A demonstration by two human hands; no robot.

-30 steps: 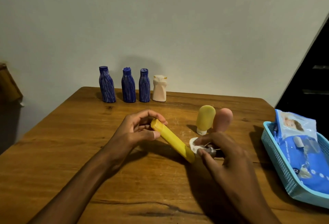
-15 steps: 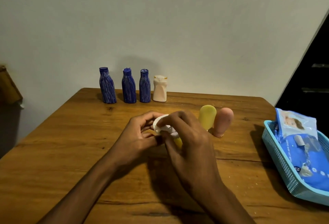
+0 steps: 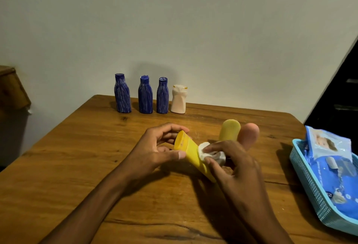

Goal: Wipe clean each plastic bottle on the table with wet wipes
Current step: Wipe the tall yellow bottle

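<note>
My left hand (image 3: pixel 155 150) grips the capped upper end of a long yellow bottle (image 3: pixel 188 152), tilted above the wooden table (image 3: pixel 77 166). My right hand (image 3: pixel 234 168) pinches a crumpled white wet wipe (image 3: pixel 211 153) against the bottle's middle and hides its lower end. Behind my hands stand a pale yellow bottle (image 3: pixel 229 129) and a pink bottle (image 3: pixel 249 133), both upside down. Three blue bottles (image 3: pixel 122 93) (image 3: pixel 145 95) (image 3: pixel 162 95) and a small cream bottle (image 3: pixel 179 99) stand in a row at the far edge.
A light blue basket (image 3: pixel 308 185) sits at the table's right edge with a blue wet-wipe pack (image 3: pixel 339 176) inside. The wall runs close behind the bottle row. A brown object (image 3: pixel 11 88) stands off the table at the left.
The right hand with the wipe went from the bottle's lower end up to its cap end, then came back down to the middle. The left hand kept its hold.
</note>
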